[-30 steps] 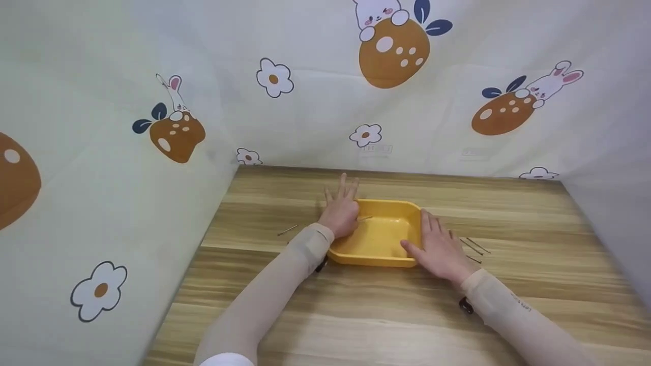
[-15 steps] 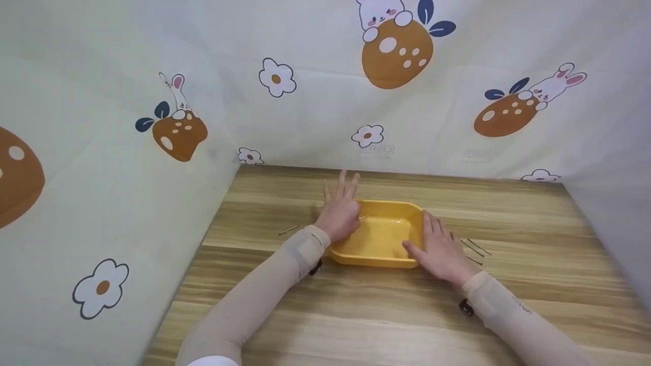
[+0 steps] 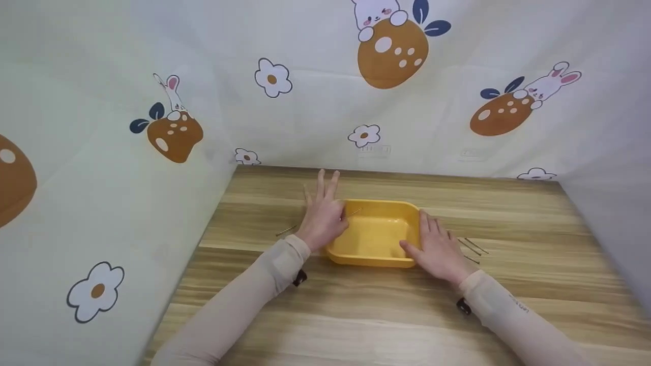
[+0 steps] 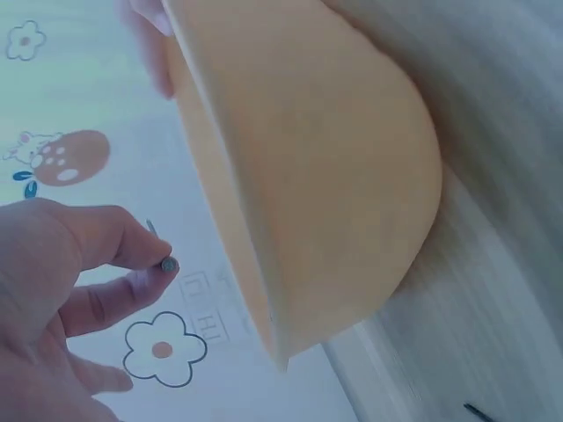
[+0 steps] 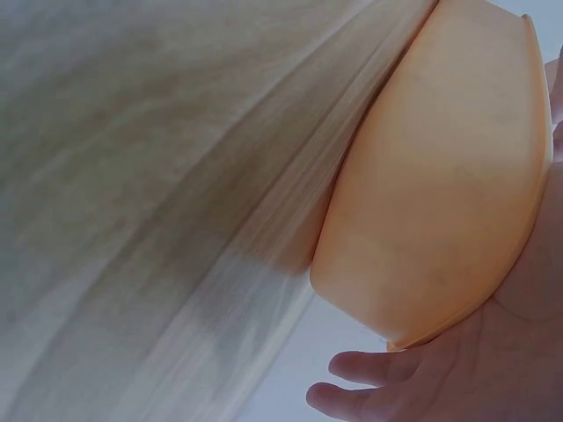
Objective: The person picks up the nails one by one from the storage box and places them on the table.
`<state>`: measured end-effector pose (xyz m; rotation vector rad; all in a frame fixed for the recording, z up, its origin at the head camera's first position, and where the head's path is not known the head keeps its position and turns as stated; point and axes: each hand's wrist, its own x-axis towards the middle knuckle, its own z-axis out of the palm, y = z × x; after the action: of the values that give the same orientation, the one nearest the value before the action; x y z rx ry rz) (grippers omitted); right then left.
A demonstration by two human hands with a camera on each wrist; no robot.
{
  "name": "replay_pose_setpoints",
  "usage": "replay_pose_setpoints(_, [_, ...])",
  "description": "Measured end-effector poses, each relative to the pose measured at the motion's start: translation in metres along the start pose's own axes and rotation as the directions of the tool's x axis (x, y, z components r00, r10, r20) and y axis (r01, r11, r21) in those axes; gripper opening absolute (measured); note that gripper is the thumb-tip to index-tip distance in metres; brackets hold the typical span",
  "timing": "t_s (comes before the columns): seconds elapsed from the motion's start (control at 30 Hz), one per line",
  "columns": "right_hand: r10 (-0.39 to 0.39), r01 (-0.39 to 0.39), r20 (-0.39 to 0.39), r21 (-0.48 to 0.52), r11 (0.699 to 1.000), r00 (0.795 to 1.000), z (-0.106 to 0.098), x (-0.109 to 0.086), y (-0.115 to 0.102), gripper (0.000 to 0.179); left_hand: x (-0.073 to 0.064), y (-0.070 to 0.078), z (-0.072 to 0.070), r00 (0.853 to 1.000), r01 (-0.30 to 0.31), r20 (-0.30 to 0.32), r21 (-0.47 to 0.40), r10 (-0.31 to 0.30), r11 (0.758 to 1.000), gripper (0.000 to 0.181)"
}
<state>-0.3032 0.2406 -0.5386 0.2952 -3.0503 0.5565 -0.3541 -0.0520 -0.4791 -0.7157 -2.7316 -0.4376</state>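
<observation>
My left hand (image 3: 323,218) is over the left rim of a yellow plastic tray (image 3: 374,262). Thumb and forefinger pinch a thin metal nail (image 3: 355,212), which points right over the tray's inside. In the left wrist view the nail's round head (image 4: 170,264) shows at the fingertips, apart from the tray wall (image 4: 343,158). My right hand (image 3: 441,250) rests against the tray's right side, fingers straight along the outside and thumb reaching over the rim. The right wrist view has its palm touching the tray's edge (image 5: 431,185).
A single nail (image 3: 286,231) lies on the wooden table (image 3: 366,315) left of the tray. Several nails (image 3: 477,246) lie right of it, near the right hand. A patterned cloth (image 3: 315,112) encloses the table at the back and both sides.
My left hand has moved left, from inside the tray to over its left rim, with the nail between the fingertips. The right hand and the tray stay about where they were.
</observation>
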Motion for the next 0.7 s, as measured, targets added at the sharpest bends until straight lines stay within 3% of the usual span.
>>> replay_pose_setpoints(0.13, [0.001, -0.001, -0.002, -0.004, 1.000, 1.000, 0.000, 0.000, -0.001, 0.096, -0.014, -0.010, -0.007, 0.999, 0.042, -0.029, -0.004, -0.042, 0.999, 0.011])
replay_pose_setpoints(0.4, [-0.003, 0.003, 0.014, -0.006, 1.000, 1.000, 0.000, 0.002, -0.001, 0.103, -0.045, -0.044, -0.011, 0.979, 0.200, 0.039, -0.041, -0.198, 0.979, 0.014])
replay_pose_setpoints(0.7, [0.003, -0.003, 0.011, -0.001, 1.000, 1.000, 0.000, 0.000, 0.001, 0.098, -0.073, -0.065, -0.002, 0.977, 0.205, 0.058, -0.004, -0.205, 0.979, 0.013])
